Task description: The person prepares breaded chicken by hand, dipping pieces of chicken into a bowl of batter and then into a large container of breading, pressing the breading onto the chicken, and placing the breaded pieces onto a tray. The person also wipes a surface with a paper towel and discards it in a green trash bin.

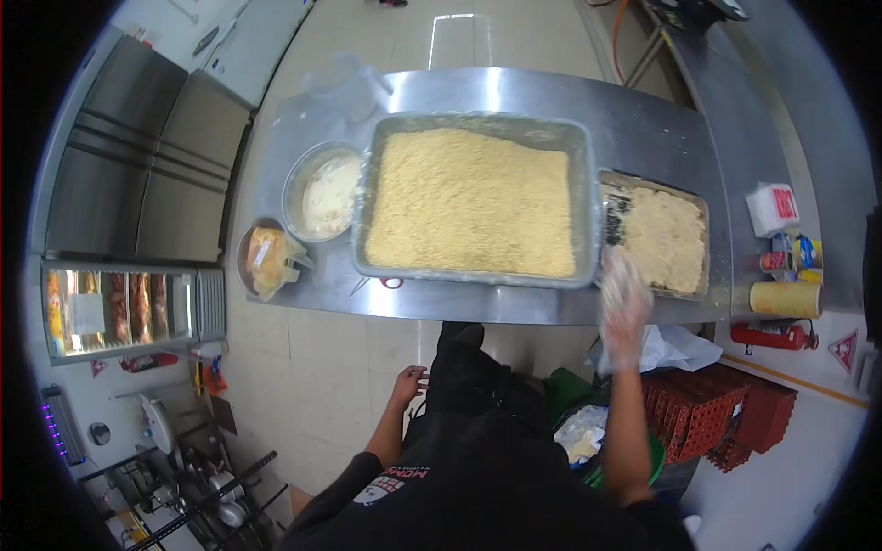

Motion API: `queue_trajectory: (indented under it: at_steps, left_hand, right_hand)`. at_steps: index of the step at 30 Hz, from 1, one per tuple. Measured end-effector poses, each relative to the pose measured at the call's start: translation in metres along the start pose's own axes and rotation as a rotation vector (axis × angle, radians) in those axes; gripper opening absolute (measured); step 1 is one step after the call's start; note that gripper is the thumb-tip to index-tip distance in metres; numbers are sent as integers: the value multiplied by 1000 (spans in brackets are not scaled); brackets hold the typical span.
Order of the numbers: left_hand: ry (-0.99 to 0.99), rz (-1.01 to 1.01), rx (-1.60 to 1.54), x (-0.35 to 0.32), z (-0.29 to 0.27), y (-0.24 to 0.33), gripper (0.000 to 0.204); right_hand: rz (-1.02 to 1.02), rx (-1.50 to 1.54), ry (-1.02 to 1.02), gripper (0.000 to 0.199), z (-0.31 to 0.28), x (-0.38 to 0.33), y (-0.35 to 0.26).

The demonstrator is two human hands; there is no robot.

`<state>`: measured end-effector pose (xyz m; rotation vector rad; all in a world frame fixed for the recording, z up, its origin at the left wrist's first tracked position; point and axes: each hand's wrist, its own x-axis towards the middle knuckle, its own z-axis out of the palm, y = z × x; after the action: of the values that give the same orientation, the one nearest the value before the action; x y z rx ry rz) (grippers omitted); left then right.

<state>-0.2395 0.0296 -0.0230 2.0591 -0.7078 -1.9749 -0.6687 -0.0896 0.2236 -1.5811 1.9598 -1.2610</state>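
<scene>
With the clock face centred on the large grey rectangular tub (478, 278), which is sitting mid-worktop (643, 129) and holding fine yellow crumbs (469, 202), the right hand (626, 294), wearing a clear plastic glove, is showing at four o'clock. It is overlapping the near-left corner of a shallow rectangular metal tray (706, 234), lying at three o'clock and carrying a pale, crumbly layer (666, 234). Blur is hiding that grip, so I cannot tell whether it is open or closed, or touching the tray. The bare left hand (413, 381) is hanging off the worktop between six and seven o'clock, its grip loosely spread and holding nothing visible. A round metal bowl (292, 184) of whitish mixture is standing at nine o'clock; red-handled scissors (392, 283) are lying between seven and eight, beside the tub.
</scene>
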Motion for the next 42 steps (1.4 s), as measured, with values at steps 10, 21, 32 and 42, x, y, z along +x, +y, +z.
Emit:
queue_trajectory:
  at_steps: [10, 21, 32, 42]
  left_hand:
    - [183, -259, -284, -37, -92, -55, 34]
    - [108, -289, -270, -15, -103, -38, 34]
    - [69, -247, -246, -6, -103, -9, 36]
    - [95, -245, -240, -4, -119, -15, 36]
  right_hand:
    - [-313, -416, -507, 46, 359, 193, -40]
    - [-749, -749, -815, 51, 225, 151, -21]
    - [-646, -472, -777, 17, 311, 64, -88]
    - [-525, -839, -678, 29, 193, 130, 33]
